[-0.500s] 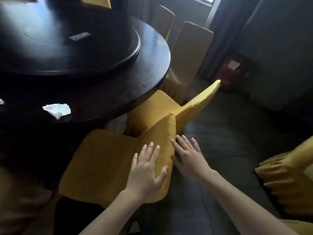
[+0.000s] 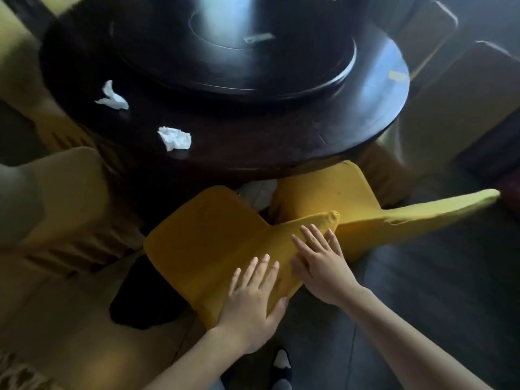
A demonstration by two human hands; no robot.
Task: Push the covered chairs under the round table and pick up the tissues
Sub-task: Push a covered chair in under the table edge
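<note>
A chair in a yellow cover [image 2: 208, 243] stands at the near edge of the dark round table [image 2: 281, 142], its seat partly under the rim. My left hand [image 2: 253, 299] lies flat on the chair's backrest, fingers straight. My right hand [image 2: 323, 263] presses flat on the same backrest near its top corner. A second yellow covered chair [image 2: 337, 198] stands just to the right, seat under the table. Two crumpled white tissues lie on the tabletop, one tissue [image 2: 175, 138] near the front edge and another tissue [image 2: 112, 98] further left.
A raised turntable [image 2: 239, 52] fills the table's middle. Pale covered chairs stand at the left [image 2: 64, 198] and far right [image 2: 461, 88]. Something white [image 2: 260, 192] lies on the floor under the table between the two yellow chairs. Dark floor [image 2: 436, 277] opens to the right.
The view has swung left and closer over the table, showing a second tissue. Both hands stay flat on the backrest, and the yellow chair sits nearer the table.
</note>
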